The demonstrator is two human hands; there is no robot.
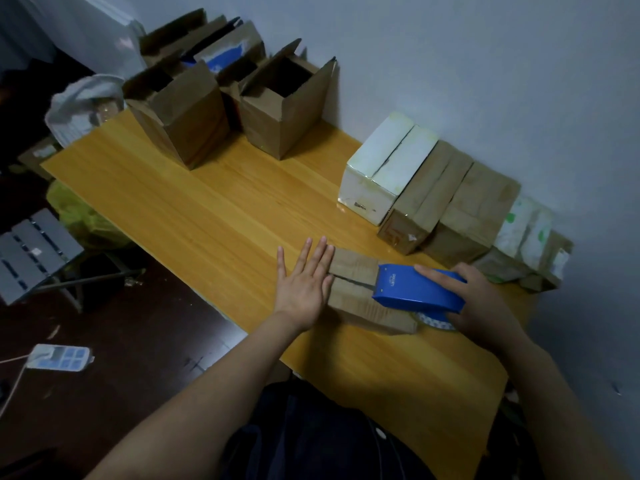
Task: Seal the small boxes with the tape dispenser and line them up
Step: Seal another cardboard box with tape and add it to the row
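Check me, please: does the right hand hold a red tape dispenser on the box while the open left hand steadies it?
The head view shows the tape dispenser is blue, not red; right hand, box and left hand are as stated.

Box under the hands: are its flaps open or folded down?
Folded down: the box shows flat flaps, a dark seam between; the left hand rests on its end.

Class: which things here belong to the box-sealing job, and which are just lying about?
Job: tape dispenser, box under it, sealed boxes by the wall, open boxes.
Lying about: power strip, white bag, yellow-green bag.
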